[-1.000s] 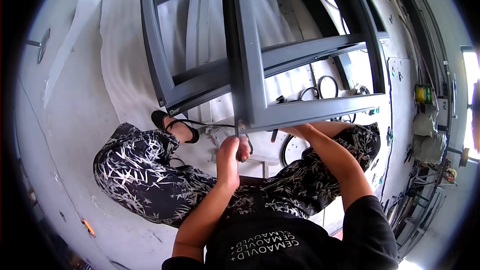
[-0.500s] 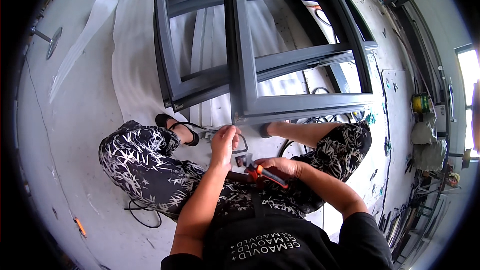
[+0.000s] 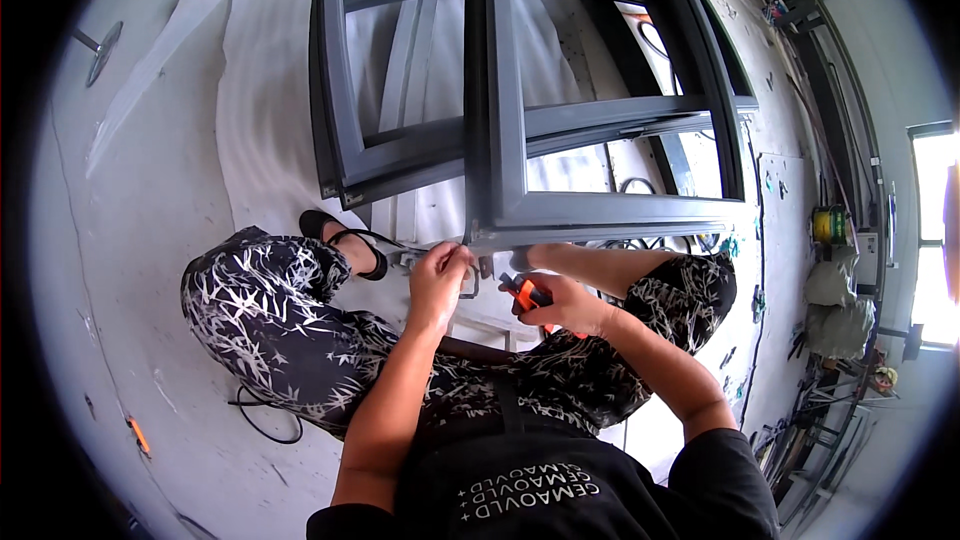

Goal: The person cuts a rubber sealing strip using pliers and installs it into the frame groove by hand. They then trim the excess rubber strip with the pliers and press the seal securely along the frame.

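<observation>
Down on the workshop floor, a person crouches in front of a large dark grey window frame that lies flat on a pale sheet. The frame is made of smooth metal bars, with a thick upright bar down its middle and a crossbar splitting it into open panes. A second frame of the same colour seems to lie under it.

The left hand is closed in a pinch around a small metal fitting at the near edge of the frame, right where the middle bar meets the bottom rail. The right hand sits just beside it, fingers wrapped around an orange-handled tool; its working end points toward the same spot, though its kind is too small to tell.

The person's knees, in black trousers with a white leaf pattern, spread to either side of the hands. A foot in a black sandal rests against the sheet near the frame's left corner. A black cable loops on the concrete floor by the left knee, and a small orange object lies farther left. Shelves and clutter line the wall at the right.
</observation>
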